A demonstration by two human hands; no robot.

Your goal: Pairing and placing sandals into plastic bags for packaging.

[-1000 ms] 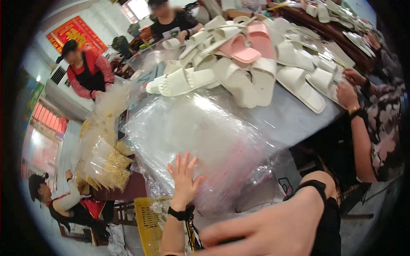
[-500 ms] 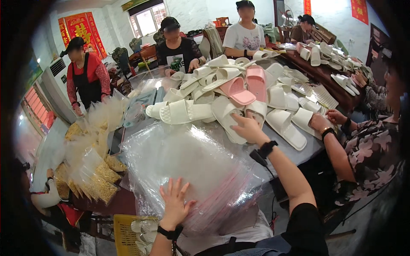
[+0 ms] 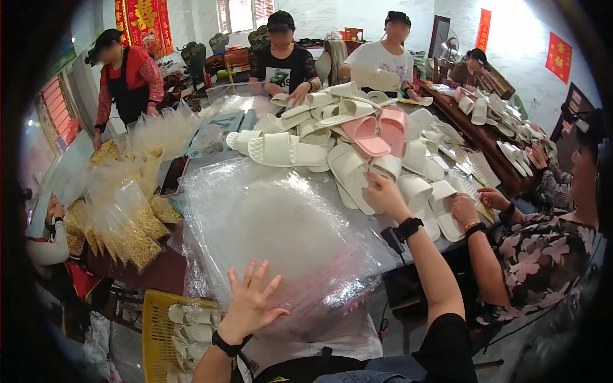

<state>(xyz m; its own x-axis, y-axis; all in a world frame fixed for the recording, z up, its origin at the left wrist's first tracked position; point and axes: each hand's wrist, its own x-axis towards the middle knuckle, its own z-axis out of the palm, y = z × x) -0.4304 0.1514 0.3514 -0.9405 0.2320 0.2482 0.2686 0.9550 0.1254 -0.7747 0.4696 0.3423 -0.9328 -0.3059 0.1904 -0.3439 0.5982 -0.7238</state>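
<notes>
My left hand [image 3: 250, 305] has its fingers spread over a stack of clear plastic bags [image 3: 281, 220] with pink edges. My right hand [image 3: 385, 196] reaches to the near edge of a slipper pile, its fingers bent in a pinch at a white slipper [image 3: 387, 167]. Its fingertips are partly hidden. Another white slipper [image 3: 350, 179] lies sole-flat just left of those fingers. Two pink slippers [image 3: 370, 142] rest on the pile behind. A patterned white slipper [image 3: 287, 150] lies on its left side.
At left stand several clear bags of small yellow pieces [image 3: 137, 226]. A yellow basket [image 3: 155, 332] with white slippers sits low beside me. A co-worker's hand [image 3: 464, 209] touches slippers close to my right arm. A brown table [image 3: 469, 127] holds more slippers.
The view has shifted. My right hand's fingers have gone from spread to bent at the slipper. My left hand stays spread over the bags. The slipper by the co-worker has shifted toward its neighbour.
</notes>
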